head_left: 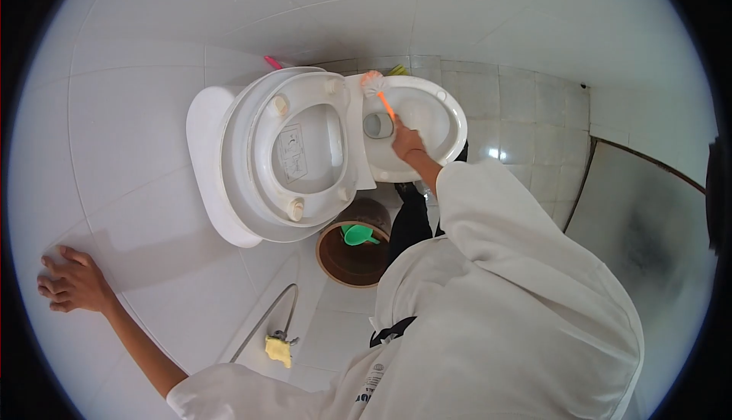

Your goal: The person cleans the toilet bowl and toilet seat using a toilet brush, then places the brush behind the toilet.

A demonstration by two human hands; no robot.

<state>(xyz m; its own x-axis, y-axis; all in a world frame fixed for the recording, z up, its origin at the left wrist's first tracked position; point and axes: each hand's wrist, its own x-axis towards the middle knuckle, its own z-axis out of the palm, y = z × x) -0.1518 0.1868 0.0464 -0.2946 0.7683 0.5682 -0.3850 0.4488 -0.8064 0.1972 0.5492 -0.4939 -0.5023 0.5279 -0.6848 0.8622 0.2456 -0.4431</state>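
White tiled wall (141, 138) fills my left side; pale tiled floor (530, 119) shows past the far end of the toilet (204, 134). Toilet: lid (238, 164) and seat (263, 149) both up, leaning back toward the tank, four bumpers on the seat underside, printed label (291, 153) on the lid showing through the seat hole. Bowl (458, 126) uncovered, in front of my right arm. Brown bucket (347, 271) sits on my side of the toilet, beside my dark-trousered leg. Thin hose (263, 318) runs in an arc left of the bucket. My left hand (78, 281) is out at the wall, well away from the toilet, fingers spread and a bit bent, nothing in it. My right hand (407, 141) is over the bowl, fingers closed round the handle of the orange brush (381, 98). Brush head is at the bowl rim near the seat hinge, on the side away from me; can't tell if it's touching or just above. Green dipper (357, 234) is in the bucket. Yellow cloth (279, 350) hangs at the hose fitting. Small pink thing (273, 62) pokes out behind the lid.
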